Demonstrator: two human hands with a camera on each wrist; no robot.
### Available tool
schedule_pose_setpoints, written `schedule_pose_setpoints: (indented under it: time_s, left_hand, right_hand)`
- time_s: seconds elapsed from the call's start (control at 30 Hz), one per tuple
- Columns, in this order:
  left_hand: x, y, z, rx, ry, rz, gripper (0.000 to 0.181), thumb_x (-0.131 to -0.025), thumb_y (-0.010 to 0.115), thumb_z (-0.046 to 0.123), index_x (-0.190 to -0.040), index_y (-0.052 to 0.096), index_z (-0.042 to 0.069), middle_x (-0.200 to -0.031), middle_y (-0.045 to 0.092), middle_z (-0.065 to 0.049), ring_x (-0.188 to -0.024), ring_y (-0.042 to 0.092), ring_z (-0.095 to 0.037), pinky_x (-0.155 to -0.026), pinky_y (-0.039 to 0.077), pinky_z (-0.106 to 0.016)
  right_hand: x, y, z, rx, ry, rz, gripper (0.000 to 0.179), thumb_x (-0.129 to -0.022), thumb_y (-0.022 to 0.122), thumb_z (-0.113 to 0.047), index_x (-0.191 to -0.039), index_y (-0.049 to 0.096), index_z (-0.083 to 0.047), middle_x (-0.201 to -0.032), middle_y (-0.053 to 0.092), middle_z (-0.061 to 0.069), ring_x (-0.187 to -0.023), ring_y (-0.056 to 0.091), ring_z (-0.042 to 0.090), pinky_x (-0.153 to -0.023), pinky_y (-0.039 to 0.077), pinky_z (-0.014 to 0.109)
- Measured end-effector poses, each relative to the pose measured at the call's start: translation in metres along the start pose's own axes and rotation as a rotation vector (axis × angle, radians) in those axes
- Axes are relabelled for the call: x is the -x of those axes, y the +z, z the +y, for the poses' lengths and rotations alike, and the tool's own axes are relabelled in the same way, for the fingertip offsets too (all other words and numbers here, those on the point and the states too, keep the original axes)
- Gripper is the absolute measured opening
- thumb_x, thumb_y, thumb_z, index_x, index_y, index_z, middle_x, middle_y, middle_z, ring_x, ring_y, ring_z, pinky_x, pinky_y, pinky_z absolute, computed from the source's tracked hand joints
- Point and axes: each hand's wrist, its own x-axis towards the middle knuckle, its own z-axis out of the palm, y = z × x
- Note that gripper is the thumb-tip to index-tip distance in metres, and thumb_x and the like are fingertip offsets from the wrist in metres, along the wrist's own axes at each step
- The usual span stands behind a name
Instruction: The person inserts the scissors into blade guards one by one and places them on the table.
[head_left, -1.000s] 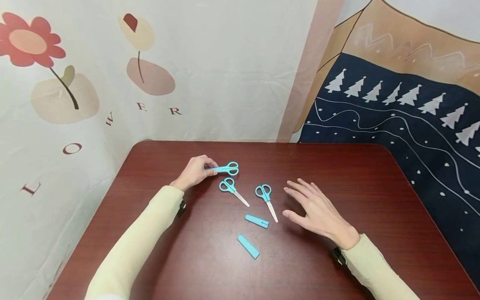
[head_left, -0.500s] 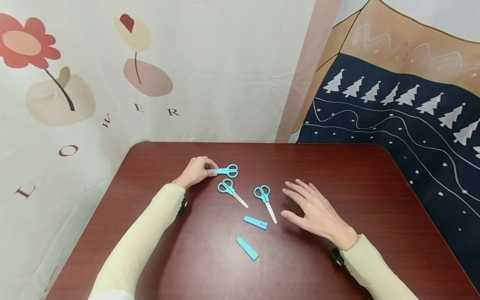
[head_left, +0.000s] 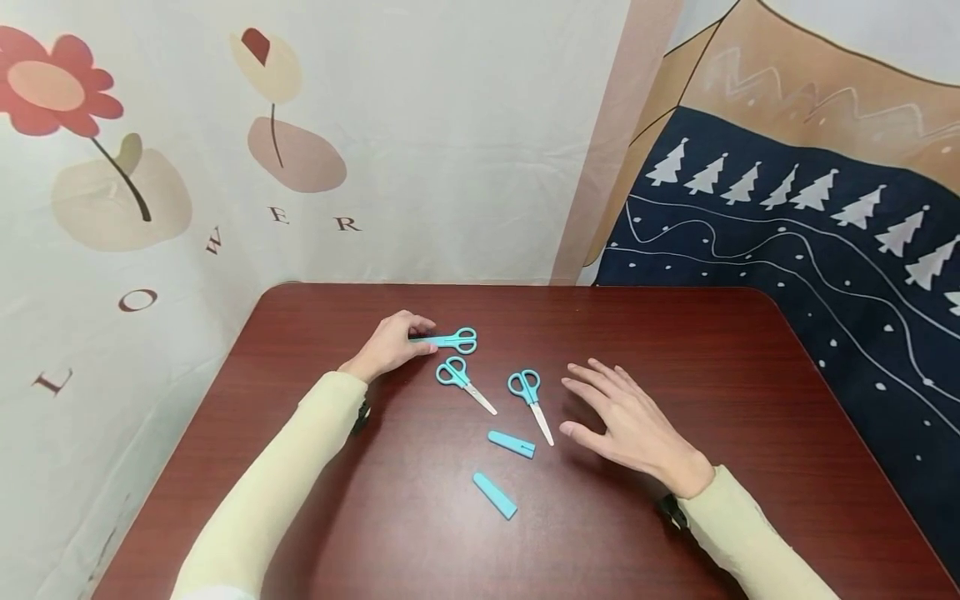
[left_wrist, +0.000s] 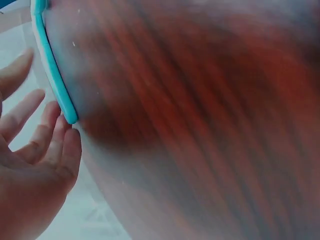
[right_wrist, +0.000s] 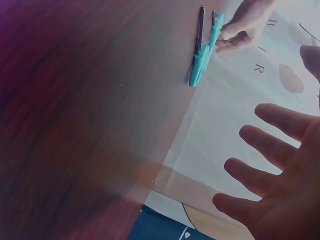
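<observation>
At the back of the table, a pair of teal-handled scissors (head_left: pixel 455 340) lies with its blades covered by a teal sheath. My left hand (head_left: pixel 390 343) is around the sheathed end, thumb and fingers parted. In the left wrist view the sheath (left_wrist: pixel 59 82) runs past the spread fingers, its tip beside the fingertips, and the thumb stands away from it. Two uncovered scissors, one nearer the left (head_left: pixel 454 372) and one to the right (head_left: pixel 527 387), lie in front. My right hand (head_left: pixel 637 423) hovers with straight, spread fingers right of these, holding nothing.
Two loose teal sheaths lie nearer the front, an upper one (head_left: pixel 512 444) and a lower one (head_left: pixel 495 496). The reddish-brown table (head_left: pixel 675 325) backs onto a printed pale curtain (head_left: pixel 465 167) and a dark blue tree-patterned cloth (head_left: pixel 795 225).
My left thumb and fingers have parted from the sheathed scissors, which stay in place. The right hand is nearly still, and the scissors and loose sheaths have not moved on the table.
</observation>
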Motion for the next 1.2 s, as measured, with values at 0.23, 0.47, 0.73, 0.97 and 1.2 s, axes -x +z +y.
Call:
schedule_pose_setpoints:
  time_s: [0.23,0.47,0.73,0.97,1.2]
  left_hand:
    - [0.024,-0.008,0.013,0.019,0.036,0.020,0.067,-0.093,0.077,0.040,-0.146,0.056,0.004,-0.142,0.053,-0.016,-0.132,0.050,-0.033,-0.109,0.042,-0.052]
    - [0.048,-0.012,0.028,0.009,0.118,0.046,0.073,-0.092,0.078,0.044,-0.150,0.053,0.007,-0.155,0.045,-0.014,-0.143,0.043,-0.032,-0.114,0.037,-0.054]
    - [0.075,-0.008,0.040,-0.045,0.183,0.050,0.074,-0.089,0.081,0.040,-0.149,0.054,0.005,-0.157,0.044,-0.016,-0.144,0.041,-0.034,-0.114,0.037,-0.056]
    - [0.098,-0.005,0.048,-0.058,0.231,0.069,0.075,-0.087,0.083,0.040,-0.148,0.056,0.007,-0.154,0.047,-0.014,-0.142,0.043,-0.035,-0.114,0.036,-0.056]
    - [0.114,-0.001,0.054,-0.082,0.253,0.069,0.072,-0.087,0.084,0.040,-0.146,0.057,0.008,-0.155,0.047,-0.012,-0.144,0.042,-0.036,-0.114,0.035,-0.059]
  right_hand:
    - [-0.008,0.001,0.000,-0.021,-0.027,-0.059,0.071,-0.093,0.067,-0.062,-0.147,0.059,-0.016,-0.156,0.050,0.003,-0.150,0.035,0.031,-0.119,0.026,0.061]
    - [-0.021,0.005,0.002,-0.059,-0.103,-0.154,0.072,-0.095,0.064,-0.061,-0.151,0.056,-0.017,-0.159,0.046,0.001,-0.153,0.031,0.029,-0.119,0.025,0.062]
    - [-0.034,0.013,0.003,-0.067,-0.182,-0.270,0.076,-0.099,0.052,-0.068,-0.155,0.050,-0.017,-0.162,0.043,0.001,-0.155,0.027,0.031,-0.118,0.022,0.067]
    - [-0.045,0.020,0.003,-0.074,-0.148,-0.375,0.078,-0.098,0.047,-0.074,-0.157,0.048,-0.024,-0.162,0.042,-0.002,-0.157,0.021,0.024,-0.122,0.017,0.061]
    - [-0.051,0.023,0.005,-0.049,-0.145,-0.412,0.077,-0.098,0.045,-0.074,-0.155,0.051,-0.022,-0.161,0.044,0.000,-0.156,0.024,0.028,-0.121,0.019,0.063]
